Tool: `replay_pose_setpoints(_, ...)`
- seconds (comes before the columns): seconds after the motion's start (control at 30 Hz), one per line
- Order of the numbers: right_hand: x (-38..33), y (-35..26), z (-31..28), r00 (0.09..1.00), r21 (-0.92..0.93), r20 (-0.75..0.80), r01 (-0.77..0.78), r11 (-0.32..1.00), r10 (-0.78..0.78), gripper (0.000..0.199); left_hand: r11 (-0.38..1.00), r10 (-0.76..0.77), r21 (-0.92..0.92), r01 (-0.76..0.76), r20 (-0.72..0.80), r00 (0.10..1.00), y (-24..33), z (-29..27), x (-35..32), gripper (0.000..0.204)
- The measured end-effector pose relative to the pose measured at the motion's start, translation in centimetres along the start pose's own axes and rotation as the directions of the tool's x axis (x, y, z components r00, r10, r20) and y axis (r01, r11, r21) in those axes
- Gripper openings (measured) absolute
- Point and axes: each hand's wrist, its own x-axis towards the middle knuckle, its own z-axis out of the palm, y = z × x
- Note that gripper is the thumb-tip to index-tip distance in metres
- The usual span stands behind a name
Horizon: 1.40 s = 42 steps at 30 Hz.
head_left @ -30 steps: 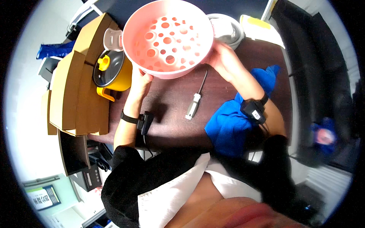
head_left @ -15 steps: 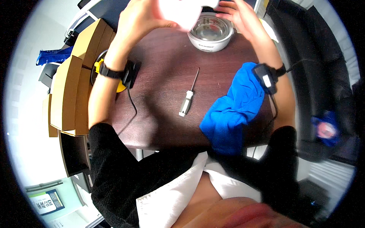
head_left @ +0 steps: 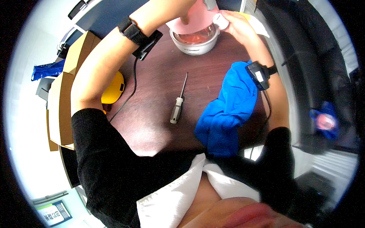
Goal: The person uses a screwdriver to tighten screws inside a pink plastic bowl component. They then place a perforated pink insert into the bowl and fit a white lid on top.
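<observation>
A pink, smooth-sided object [head_left: 197, 17], cut off by the top edge, is tilted over a white bowl-shaped appliance [head_left: 195, 49] with a shiny metal inside. My left hand [head_left: 185, 8] reaches across from the left and grips the pink object; most of its fingers are hidden or out of the picture. On the other side, my right hand [head_left: 240, 28] pinches a small white block [head_left: 221, 21] close against the pink object's edge. Whether the two are joined I cannot tell. A screwdriver [head_left: 177, 109] with a grey handle lies on the table, its tip pointing away from me.
A crumpled blue cloth [head_left: 228, 110] lies on the dark wooden table [head_left: 152, 91], under my right forearm. Left of it are a yellow round thing [head_left: 114, 89], a black cable [head_left: 133, 85] and cardboard boxes [head_left: 61, 110]. A black sofa [head_left: 315, 68] stands at the right.
My left hand has swung to the right with the pink object, which now partly covers the bowl. My right hand has closed on the small white block. The view has shifted slightly.
</observation>
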Motion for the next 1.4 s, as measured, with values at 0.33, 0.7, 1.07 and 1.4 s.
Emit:
replay_pose_setpoints(0.33,-0.1,3.2,-1.9,0.972,-0.491,-0.229,-0.162,0.856,0.053,0.029,0.957,-0.016,0.279,-0.082,0.33,0.944,5.2,1.2,3.8,0.077)
replay_pose_setpoints(0.7,1.3,7.1,-3.3,0.881,-0.315,-0.431,0.056,0.947,-0.196,0.028,0.971,-0.06,0.237,0.03,0.124,0.99,5.9,5.1,5.4,0.096)
replay_pose_setpoints(1.07,0.6,7.7,-2.4,0.935,-0.117,-0.355,-0.029,0.993,-0.015,0.043,0.997,-0.009,0.076,0.017,-0.109,0.994,6.1,3.7,3.4,0.103)
replay_pose_setpoints(1.4,1.3,8.5,-2.7,0.909,-0.422,-0.414,-0.151,0.894,-0.042,0.044,0.999,0.028,0.032,-0.022,-0.194,0.981,5.4,4.7,3.3,0.094)
